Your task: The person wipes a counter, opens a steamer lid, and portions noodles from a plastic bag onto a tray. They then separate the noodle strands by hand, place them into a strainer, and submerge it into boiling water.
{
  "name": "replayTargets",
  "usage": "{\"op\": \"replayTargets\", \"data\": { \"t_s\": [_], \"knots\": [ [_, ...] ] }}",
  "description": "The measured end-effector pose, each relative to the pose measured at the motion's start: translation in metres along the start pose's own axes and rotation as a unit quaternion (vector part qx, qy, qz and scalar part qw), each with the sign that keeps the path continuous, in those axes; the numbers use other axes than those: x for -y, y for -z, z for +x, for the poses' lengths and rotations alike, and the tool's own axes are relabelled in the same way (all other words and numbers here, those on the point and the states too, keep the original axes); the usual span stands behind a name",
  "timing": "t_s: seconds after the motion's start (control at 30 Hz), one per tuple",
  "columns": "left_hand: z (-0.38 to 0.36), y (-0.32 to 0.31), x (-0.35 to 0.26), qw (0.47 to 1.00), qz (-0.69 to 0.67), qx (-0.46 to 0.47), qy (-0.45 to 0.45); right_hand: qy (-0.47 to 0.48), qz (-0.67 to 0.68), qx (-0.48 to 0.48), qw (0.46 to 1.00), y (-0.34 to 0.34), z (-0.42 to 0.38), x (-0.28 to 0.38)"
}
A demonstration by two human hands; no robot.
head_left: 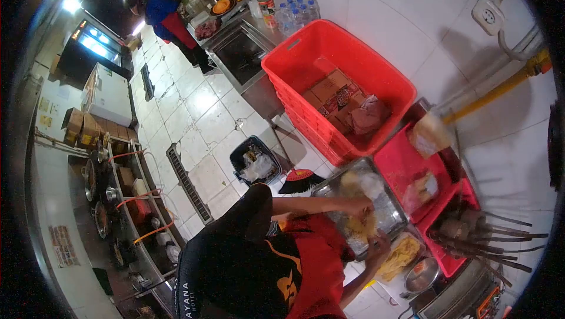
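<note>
My left hand is over the metal tray, its fingers bent down at a yellowish, crumbly food. Close by, at the tray's lower edge, my right hand touches or nearly touches the same food. The fingers of both hands are too small and blurred to show exactly what they hold. Pale, whitish stuff lies in the tray's upper part. Beside my right hand stands a container of yellow strips, with a metal bowl next to it.
A red crate holds boxes and a wrapped pack. Pink trays adjoin the metal tray; long-handled tools lie beyond. A bin and broom are on the floor. Another person stands at the far counter.
</note>
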State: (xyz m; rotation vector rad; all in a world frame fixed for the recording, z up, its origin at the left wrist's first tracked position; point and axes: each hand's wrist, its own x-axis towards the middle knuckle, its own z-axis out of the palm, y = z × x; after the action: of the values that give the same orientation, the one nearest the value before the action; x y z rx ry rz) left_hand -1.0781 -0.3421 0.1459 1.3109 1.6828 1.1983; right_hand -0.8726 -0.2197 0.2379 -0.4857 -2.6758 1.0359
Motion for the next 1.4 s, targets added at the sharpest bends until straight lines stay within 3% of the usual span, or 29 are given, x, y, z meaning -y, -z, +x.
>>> {"op": "replayTargets", "data": {
  "t_s": [0.03,0.1,0.13,0.2,0.23,0.3,0.43,0.5,0.6,0.63,0.67,0.7,0.73,0.8,0.93,1.13,1.2,1.33,1.4],
  "knots": [
    [0.0,0.0,0.0,1.0,0.0,0.002,-0.001,-0.001,-0.001,-0.001,1.0,0.002,-0.002,0.001],
    [-0.004,0.024,-0.037,0.991,-0.07,0.105,0.034,-0.112,0.264,-0.046,0.957,0.006,0.002,0.022],
    [-0.002,0.018,-0.031,0.991,-0.071,0.106,0.034,-0.113,0.264,-0.046,0.957,0.005,0.005,0.023],
    [0.004,-0.002,-0.014,0.972,-0.199,0.09,-0.082,-0.125,0.241,-0.093,0.958,0.003,0.009,0.024],
    [0.004,-0.006,-0.011,0.973,-0.198,0.088,-0.082,-0.123,0.241,-0.091,0.958,0.004,0.011,0.025],
    [0.002,-0.007,-0.014,0.95,-0.276,0.15,-0.004,-0.219,0.138,-0.092,0.962,0.006,0.014,0.029],
    [0.004,-0.011,-0.011,0.977,-0.152,0.117,-0.09,-0.207,0.228,-0.111,0.945,-0.003,0.009,0.015],
    [0.003,-0.011,-0.013,0.974,-0.167,0.117,-0.094,-0.253,0.453,-0.136,0.844,0.0,0.006,0.029],
    [0.0,0.001,-0.03,0.973,-0.166,0.158,-0.018,-0.26,0.516,-0.14,0.804,-0.012,-0.006,0.004],
    [0.0,0.005,-0.035,0.973,-0.166,0.158,-0.017,-0.261,0.516,-0.14,0.804,-0.023,-0.008,-0.009],
    [0.0,0.006,-0.037,0.981,-0.137,0.135,-0.016,-0.241,0.289,-0.164,0.912,-0.037,-0.012,-0.025],
    [0.0,0.007,-0.039,0.988,-0.109,0.112,-0.016,-0.207,0.043,-0.179,0.961,-0.043,-0.015,-0.029],
    [0.001,0.009,-0.04,0.988,-0.108,0.112,-0.017,-0.206,0.043,-0.18,0.961,-0.042,-0.019,-0.034],
    [-0.003,0.01,-0.042,0.969,-0.23,0.086,-0.013,-0.229,0.321,-0.094,0.914,-0.036,-0.026,-0.023],
    [0.004,-0.004,-0.031,0.981,-0.169,0.077,-0.05,-0.293,0.377,-0.115,0.871,-0.03,-0.014,0.051],
    [0.004,-0.01,-0.027,0.971,-0.224,0.08,-0.011,-0.19,0.314,-0.128,0.921,-0.034,-0.019,0.028],
    [0.004,-0.012,-0.027,0.969,-0.233,0.081,-0.022,-0.256,0.509,-0.194,0.799,-0.032,-0.019,0.027],
    [0.0,-0.008,-0.023,0.982,-0.178,0.062,-0.023,-0.28,0.541,-0.21,0.764,-0.017,-0.019,0.02],
    [-0.001,-0.01,-0.016,0.992,-0.12,-0.023,-0.044,-0.293,0.51,-0.178,0.789,-0.003,-0.02,0.023]
  ]
}}
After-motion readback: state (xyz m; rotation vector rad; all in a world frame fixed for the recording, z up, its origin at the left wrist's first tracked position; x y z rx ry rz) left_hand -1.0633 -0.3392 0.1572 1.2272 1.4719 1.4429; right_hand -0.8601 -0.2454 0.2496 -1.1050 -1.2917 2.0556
